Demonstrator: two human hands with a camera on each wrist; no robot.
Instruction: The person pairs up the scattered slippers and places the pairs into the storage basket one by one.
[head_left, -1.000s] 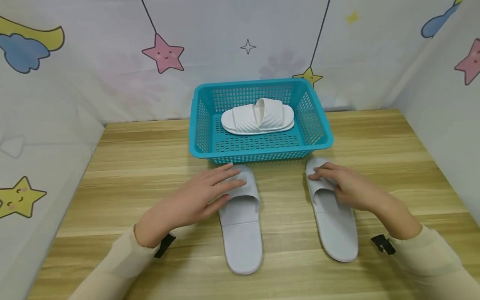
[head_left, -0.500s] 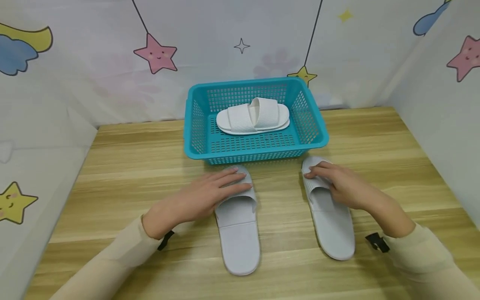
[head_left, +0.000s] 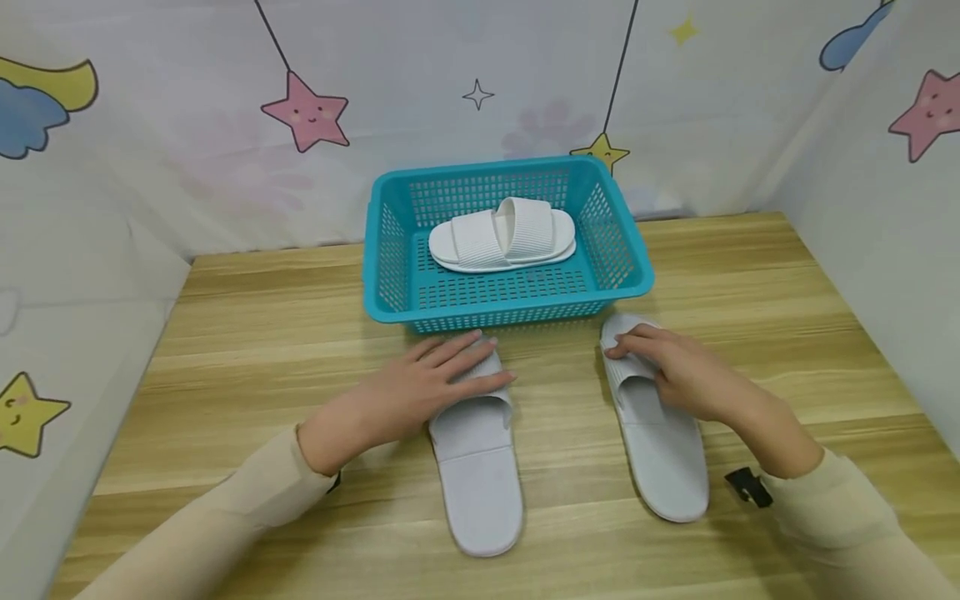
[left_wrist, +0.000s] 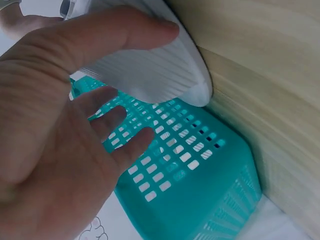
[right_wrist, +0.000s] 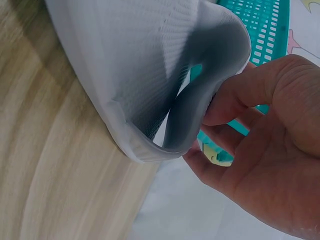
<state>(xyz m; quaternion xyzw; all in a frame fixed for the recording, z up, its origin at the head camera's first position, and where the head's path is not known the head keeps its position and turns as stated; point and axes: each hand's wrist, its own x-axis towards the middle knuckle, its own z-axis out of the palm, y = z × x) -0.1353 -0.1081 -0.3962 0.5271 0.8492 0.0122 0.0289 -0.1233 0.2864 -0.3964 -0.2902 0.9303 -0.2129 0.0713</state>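
Two light grey slippers lie on the wooden table, toes toward the basket. Over the strap and toe of the left slipper (head_left: 480, 492) my left hand (head_left: 412, 387) is spread, its fingers fairly straight. In the left wrist view its thumb (left_wrist: 125, 32) lies against the ribbed strap, the other fingers apart from it. My right hand (head_left: 686, 375) grips the right slipper (head_left: 667, 467) by its strap, fingers curled over the top. Up close in the right wrist view, thumb and fingers (right_wrist: 225, 107) hold the strap's side. The slipper's sole seems to rest on the table.
A teal plastic basket (head_left: 510, 312) stands behind the grey slippers. Inside it lies a pair of white slippers (head_left: 502, 237), side by side. A patterned curtain (head_left: 420, 92) hangs behind the table and along both sides.
My left hand has moved right and settled further over the left slipper, fingers spreading. The right hand keeps its grip on the right slipper. The head view has shifted slightly.
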